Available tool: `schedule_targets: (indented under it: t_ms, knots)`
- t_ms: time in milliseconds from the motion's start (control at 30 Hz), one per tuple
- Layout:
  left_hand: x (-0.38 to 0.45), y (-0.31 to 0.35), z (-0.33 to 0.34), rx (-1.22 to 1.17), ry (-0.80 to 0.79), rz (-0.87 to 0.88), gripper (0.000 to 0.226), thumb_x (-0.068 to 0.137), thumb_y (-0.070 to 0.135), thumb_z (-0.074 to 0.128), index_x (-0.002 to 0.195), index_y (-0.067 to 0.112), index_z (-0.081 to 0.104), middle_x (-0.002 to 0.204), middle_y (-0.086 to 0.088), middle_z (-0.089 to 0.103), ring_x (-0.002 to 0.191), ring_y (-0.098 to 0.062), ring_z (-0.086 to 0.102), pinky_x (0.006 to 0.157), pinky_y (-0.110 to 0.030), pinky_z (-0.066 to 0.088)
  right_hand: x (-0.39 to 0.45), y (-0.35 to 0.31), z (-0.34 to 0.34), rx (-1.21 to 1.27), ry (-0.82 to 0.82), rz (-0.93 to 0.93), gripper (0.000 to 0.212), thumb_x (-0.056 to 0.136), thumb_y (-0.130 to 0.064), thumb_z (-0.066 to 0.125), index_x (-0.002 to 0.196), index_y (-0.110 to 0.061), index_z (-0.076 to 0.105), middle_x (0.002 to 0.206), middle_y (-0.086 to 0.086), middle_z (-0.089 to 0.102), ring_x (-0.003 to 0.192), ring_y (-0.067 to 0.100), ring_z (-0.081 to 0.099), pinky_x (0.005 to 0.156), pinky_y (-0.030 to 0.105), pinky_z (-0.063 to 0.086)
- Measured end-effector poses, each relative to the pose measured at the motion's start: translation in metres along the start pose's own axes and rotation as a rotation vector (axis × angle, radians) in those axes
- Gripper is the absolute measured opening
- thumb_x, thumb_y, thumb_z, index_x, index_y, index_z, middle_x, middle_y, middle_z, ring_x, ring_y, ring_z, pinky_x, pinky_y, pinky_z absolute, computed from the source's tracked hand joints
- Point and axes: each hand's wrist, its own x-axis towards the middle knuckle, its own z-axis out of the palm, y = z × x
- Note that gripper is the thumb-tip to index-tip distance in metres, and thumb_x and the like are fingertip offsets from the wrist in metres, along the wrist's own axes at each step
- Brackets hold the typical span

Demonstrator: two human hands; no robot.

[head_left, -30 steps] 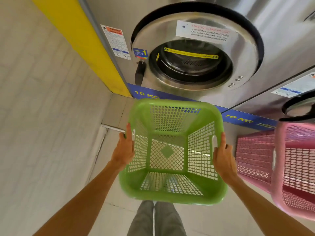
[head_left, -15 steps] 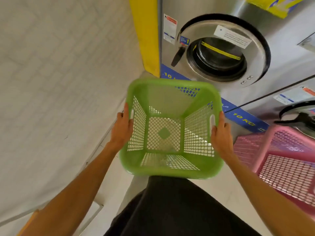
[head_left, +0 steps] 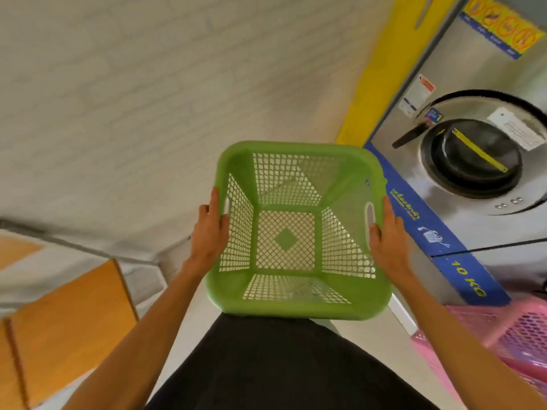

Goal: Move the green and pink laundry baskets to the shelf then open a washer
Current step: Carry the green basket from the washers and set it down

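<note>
Beside one washer (head_left: 473, 161), each hand (head_left: 208, 229) (head_left: 384, 232) grips one green basket (head_left: 296, 306); apparently one pink basket (head_left: 503, 335).

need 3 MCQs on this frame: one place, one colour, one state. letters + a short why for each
1. Where is the pink basket?
A. at lower right, below the washer
B. on the wooden surface at left
C. inside the green basket

2. What colour is the strip across the washer door glass?
A. red
B. yellow
C. white

3. How is the green basket held?
A. by the left hand alone
B. it stands on the floor untouched
C. by both hands at its side handles

Answers:
1 A: it shows at the lower right edge, under the washer's blue "10 KG" band.
2 B: a yellow strip crosses the dark glass.
3 C: the left hand and right hand each grip a side rim by a handle slot, and the basket is empty.
</note>
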Motion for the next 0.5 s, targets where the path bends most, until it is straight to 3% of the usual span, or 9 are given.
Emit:
schedule_targets:
  t_ms: [133,233,400,500]
  knots:
    - [-0.061,-0.065,-0.047,-0.023,0.098,-0.114,0.069,0.106,0.022,0.045,0.163,0.023,0.007,0.122,-0.022,0.051,0.081,-0.019,0.049,0.065,-0.033,0.044,-0.023,-0.052,0.039,-0.013,-0.085,-0.164,0.069,0.101,-0.013,0.055,0.162,-0.011,0.023,0.135,0.027,0.05,0.114,0.037,0.047,0.096,0.045,0.04]
    - [-0.103,-0.105,-0.079,-0.039,0.16,-0.198,0.069,0.105,0.019,0.047,0.163,0.021,0.01,0.123,-0.022,0.052,0.082,-0.026,0.054,0.065,-0.037,0.045,-0.044,-0.093,0.07,-0.012,-0.159,-0.209,0.069,0.1,-0.015,0.055,0.162,-0.016,0.022,0.133,0.025,0.051,0.109,0.034,0.049,0.091,0.042,0.042]
    - [-0.149,-0.151,-0.119,-0.051,0.267,-0.306,0.065,0.103,0.018,0.051,0.16,0.018,0.019,0.135,-0.021,0.052,0.105,-0.037,0.06,0.073,-0.034,0.046,-0.068,-0.152,0.1,0.01,-0.269,-0.338,0.065,0.103,-0.02,0.051,0.162,-0.018,0.023,0.139,0.019,0.052,0.109,0.034,0.056,0.086,0.035,0.045]
    - [-0.163,-0.169,-0.128,-0.085,0.317,-0.353,0.062,0.101,0.019,0.054,0.156,0.013,0.025,0.135,-0.019,0.054,0.107,-0.032,0.062,0.075,-0.041,0.058,-0.074,-0.175,0.111,0.06,-0.34,-0.351,0.06,0.105,-0.026,0.047,0.16,-0.023,0.024,0.121,0.016,0.06,0.096,0.031,0.063,0.078,0.048,0.058]
